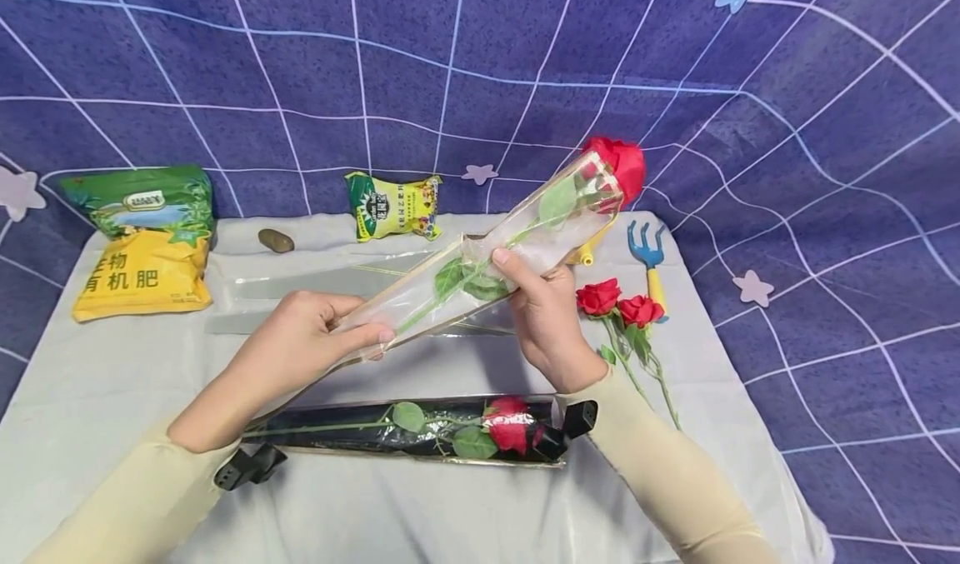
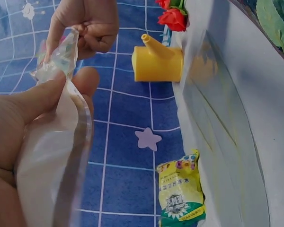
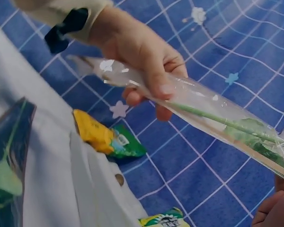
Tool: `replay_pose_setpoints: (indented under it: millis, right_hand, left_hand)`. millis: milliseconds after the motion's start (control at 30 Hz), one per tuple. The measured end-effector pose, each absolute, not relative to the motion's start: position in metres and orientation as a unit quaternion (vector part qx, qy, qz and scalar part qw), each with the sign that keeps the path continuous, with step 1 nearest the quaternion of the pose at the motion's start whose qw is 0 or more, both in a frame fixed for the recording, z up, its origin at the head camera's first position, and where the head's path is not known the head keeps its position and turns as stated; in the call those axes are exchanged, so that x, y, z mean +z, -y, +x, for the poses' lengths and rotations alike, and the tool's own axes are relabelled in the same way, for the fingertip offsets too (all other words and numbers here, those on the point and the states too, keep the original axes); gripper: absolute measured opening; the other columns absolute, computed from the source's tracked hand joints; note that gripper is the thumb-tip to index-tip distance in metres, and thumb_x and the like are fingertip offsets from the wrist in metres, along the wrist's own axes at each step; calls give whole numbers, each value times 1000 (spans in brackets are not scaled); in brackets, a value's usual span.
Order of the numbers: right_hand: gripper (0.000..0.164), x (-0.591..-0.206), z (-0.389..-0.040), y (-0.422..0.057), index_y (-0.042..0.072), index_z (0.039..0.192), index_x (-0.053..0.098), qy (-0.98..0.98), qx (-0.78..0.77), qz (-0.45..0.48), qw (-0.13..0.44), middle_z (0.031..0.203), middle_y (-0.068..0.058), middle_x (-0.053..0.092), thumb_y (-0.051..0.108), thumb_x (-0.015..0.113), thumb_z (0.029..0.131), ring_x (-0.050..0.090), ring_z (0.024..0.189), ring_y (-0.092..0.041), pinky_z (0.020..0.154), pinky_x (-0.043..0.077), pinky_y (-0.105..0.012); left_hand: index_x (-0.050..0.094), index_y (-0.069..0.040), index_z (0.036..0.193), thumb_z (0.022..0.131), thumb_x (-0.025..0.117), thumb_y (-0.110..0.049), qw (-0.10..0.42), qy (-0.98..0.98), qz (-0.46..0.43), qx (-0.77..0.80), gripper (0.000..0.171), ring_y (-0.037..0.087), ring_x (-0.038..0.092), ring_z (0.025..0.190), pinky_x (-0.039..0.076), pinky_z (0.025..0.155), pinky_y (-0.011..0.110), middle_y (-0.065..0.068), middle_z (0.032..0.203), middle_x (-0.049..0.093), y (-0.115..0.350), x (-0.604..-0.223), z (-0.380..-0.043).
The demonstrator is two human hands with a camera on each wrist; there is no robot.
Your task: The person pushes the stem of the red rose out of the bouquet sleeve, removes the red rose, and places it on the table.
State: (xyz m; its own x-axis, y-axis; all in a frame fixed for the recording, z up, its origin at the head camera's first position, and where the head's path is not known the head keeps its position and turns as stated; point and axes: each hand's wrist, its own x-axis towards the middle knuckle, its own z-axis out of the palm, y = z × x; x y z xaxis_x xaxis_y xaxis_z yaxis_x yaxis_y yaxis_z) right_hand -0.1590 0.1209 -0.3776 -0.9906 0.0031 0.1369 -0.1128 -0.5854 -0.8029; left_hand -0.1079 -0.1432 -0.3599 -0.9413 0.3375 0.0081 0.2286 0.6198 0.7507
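A clear flower sleeve (image 1: 517,232) with gold edging is held up slantwise over the table, with a single red rose (image 1: 622,168) inside. The bloom pokes out of the wide upper end, and the green stem and leaves show through the film. My left hand (image 1: 303,331) pinches the narrow lower end between thumb and fingers. Farther up, my right hand (image 1: 546,322) grips the sleeve near its middle, thumb on top. Below both hands, another rose (image 1: 508,424) lies in a black-backed sleeve (image 1: 337,435) along the near side of the table.
Flat clear sleeves (image 1: 322,279) lie behind my hands. Two loose roses (image 1: 600,296) and a blue hand fork (image 1: 647,254) are at the right, near a yellow watering can (image 2: 158,64). Toward the back stand a large fertilizer bag (image 1: 142,272), a stone (image 1: 276,240) and a small packet (image 1: 393,207).
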Motion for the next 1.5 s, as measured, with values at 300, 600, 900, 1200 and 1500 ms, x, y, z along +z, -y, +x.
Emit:
replay_pose_setpoints:
  millis: [300,600,900,1200,1500]
  right_hand:
    - [53,-379,-162,-123,11,125,46,370,928,39,-1,117,-11,57,4,74,79,58,106,-24,93,43,-40]
    - [37,-380,-157,-112,5,116,56,419,906,40,33,109,-11,59,7,72,83,61,96,-21,86,47,-35]
    - [28,-380,-155,-111,6,109,60,429,901,45,31,103,-8,63,10,71,83,62,91,-18,80,49,-31]
    - [32,-379,-154,-111,3,111,59,437,898,29,44,103,-10,63,7,73,81,62,89,-19,77,50,-32]
    - [33,-384,-145,-99,1,111,61,488,870,68,31,106,-14,61,3,72,80,59,91,-19,80,49,-33]
  left_hand:
    - [70,-32,82,81,64,-54,52,-899,154,407,23,11,46,52,37,44,28,-13,56,58,144,-362,-108]
    - [60,-24,122,82,67,-50,54,-891,191,408,49,12,57,97,46,84,37,-8,108,63,138,-357,-111]
    - [63,-31,100,84,68,-42,21,-892,208,401,21,10,46,58,40,50,28,-7,66,52,129,-357,-113]
    - [65,-26,115,83,70,-41,15,-896,195,398,37,10,52,68,45,61,28,-9,83,62,132,-359,-112]
    - [65,-20,118,80,72,-43,18,-887,170,428,45,7,60,79,49,67,31,-4,109,64,125,-354,-112]
